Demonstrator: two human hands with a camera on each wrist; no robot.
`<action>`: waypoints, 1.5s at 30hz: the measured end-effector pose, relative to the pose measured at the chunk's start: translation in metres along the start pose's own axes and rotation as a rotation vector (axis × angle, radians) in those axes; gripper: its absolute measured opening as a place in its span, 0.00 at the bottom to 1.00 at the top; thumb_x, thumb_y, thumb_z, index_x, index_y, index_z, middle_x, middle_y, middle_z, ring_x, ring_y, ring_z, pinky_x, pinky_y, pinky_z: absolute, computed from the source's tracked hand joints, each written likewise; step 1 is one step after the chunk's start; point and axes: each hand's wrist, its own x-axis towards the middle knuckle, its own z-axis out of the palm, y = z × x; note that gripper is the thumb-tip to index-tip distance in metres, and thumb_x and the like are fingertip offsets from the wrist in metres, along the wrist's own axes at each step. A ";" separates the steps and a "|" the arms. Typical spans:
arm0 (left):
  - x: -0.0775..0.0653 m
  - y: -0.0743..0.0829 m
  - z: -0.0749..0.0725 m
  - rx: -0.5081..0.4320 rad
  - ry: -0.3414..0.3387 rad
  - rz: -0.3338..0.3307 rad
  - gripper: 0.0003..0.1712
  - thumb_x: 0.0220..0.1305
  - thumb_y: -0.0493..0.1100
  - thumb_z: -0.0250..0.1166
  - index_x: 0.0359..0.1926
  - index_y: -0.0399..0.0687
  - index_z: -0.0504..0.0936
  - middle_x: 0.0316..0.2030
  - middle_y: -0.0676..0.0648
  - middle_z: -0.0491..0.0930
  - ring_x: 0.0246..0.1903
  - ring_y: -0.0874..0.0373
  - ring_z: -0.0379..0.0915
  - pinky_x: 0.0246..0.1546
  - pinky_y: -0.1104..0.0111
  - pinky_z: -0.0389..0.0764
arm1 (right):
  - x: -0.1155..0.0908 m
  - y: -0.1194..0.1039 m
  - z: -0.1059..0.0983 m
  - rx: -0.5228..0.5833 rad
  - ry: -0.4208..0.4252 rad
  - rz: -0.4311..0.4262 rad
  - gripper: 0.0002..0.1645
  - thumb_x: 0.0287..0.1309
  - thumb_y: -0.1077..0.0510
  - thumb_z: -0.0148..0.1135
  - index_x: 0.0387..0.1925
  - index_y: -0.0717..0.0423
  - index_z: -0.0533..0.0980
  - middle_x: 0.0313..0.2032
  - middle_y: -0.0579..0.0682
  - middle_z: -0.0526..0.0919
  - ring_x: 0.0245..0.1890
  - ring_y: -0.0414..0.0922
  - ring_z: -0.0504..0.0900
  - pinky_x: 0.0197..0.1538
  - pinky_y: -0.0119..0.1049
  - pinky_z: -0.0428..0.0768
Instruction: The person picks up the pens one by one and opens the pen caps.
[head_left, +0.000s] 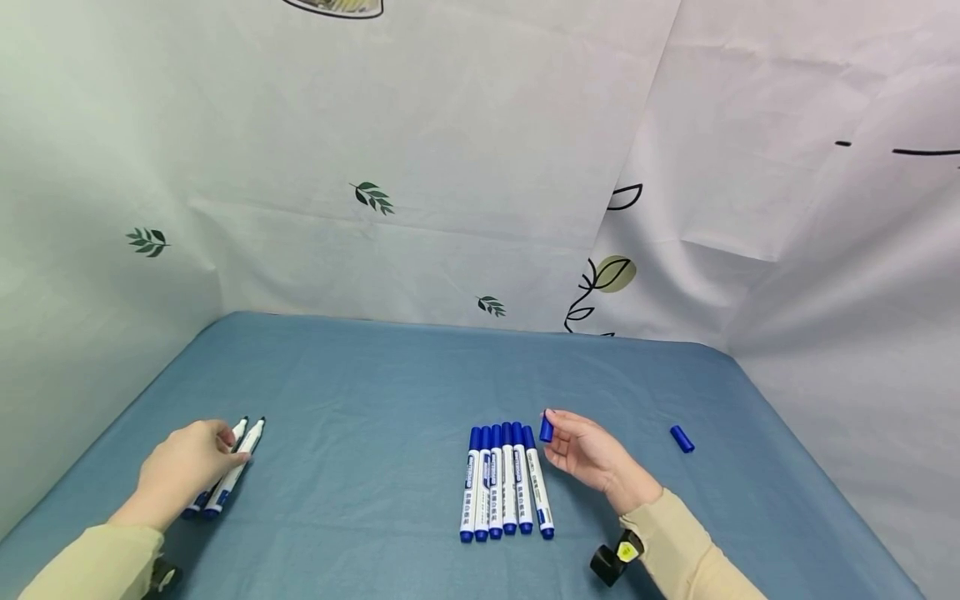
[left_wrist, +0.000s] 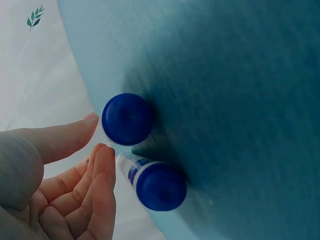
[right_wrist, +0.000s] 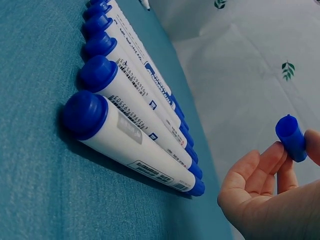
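Observation:
My left hand [head_left: 183, 462] pinches the right one of two uncapped whiteboard markers [head_left: 235, 478] lying side by side on the left of the table. Its thumb crosses that white barrel. The two markers' blue ends [left_wrist: 127, 120] face the left wrist camera. My right hand [head_left: 592, 454] holds a loose blue cap [head_left: 547, 428] between thumb and fingertips, above the table. Just left of it lies a row of several capped markers [head_left: 502, 492], blue caps at the far side. The rightmost of them is slightly slanted.
Another loose blue cap [head_left: 682, 438] lies at the right of the blue cloth-covered table [head_left: 360, 383]. A white curtain with leaf prints [head_left: 420, 242] stands behind and around the table. Small black devices [head_left: 617, 558] are strapped at both wrists.

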 end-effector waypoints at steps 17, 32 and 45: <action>-0.007 0.043 0.001 -0.227 -0.052 0.110 0.19 0.59 0.49 0.66 0.38 0.35 0.77 0.28 0.48 0.79 0.26 0.59 0.74 0.25 0.65 0.74 | -0.002 -0.004 -0.007 -0.009 0.006 -0.001 0.11 0.69 0.55 0.51 0.30 0.44 0.76 0.26 0.39 0.78 0.29 0.34 0.75 0.41 0.29 0.76; -0.018 0.096 0.025 -0.613 -0.329 0.157 0.18 0.62 0.46 0.64 0.44 0.35 0.77 0.32 0.46 0.81 0.32 0.58 0.78 0.36 0.63 0.81 | -0.008 -0.012 -0.033 -0.030 0.083 -0.004 0.12 0.69 0.56 0.49 0.30 0.44 0.76 0.26 0.38 0.80 0.29 0.34 0.76 0.41 0.30 0.76; -0.018 0.139 0.052 -0.701 -0.406 0.148 0.14 0.63 0.43 0.64 0.44 0.38 0.78 0.31 0.45 0.80 0.32 0.58 0.78 0.36 0.62 0.80 | -0.020 -0.034 -0.087 -0.086 0.176 -0.059 0.15 0.69 0.57 0.50 0.26 0.43 0.76 0.27 0.36 0.80 0.28 0.32 0.77 0.43 0.30 0.74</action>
